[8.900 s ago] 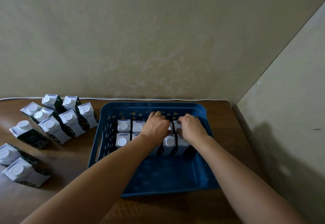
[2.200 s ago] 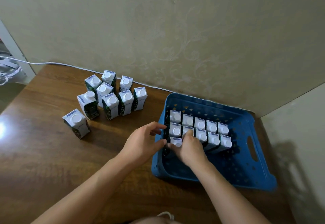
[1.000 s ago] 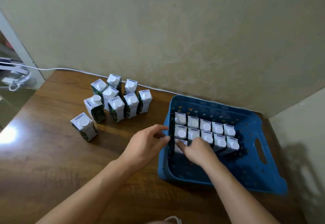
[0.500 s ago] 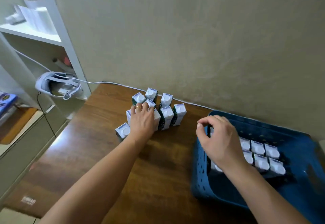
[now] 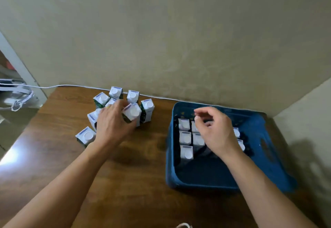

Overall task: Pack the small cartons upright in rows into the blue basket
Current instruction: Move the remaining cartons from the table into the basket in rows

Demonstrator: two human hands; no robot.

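This looks like a room in a home: a brown wooden table (image 5: 136, 165) is pushed into a corner of beige walls (image 5: 161, 31) with a faint swirl pattern. A white cable (image 5: 59, 85) runs along the table's back edge, and a white shelf post (image 5: 18, 63) stands at the left.

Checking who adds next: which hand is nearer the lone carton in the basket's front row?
Right hand, just beside that carton over the basket; left hand is off at the table cartons.

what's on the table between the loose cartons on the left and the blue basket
Nothing: the head view shows only bare wooden table between the loose cartons and the blue basket. Both hands are off that strip.
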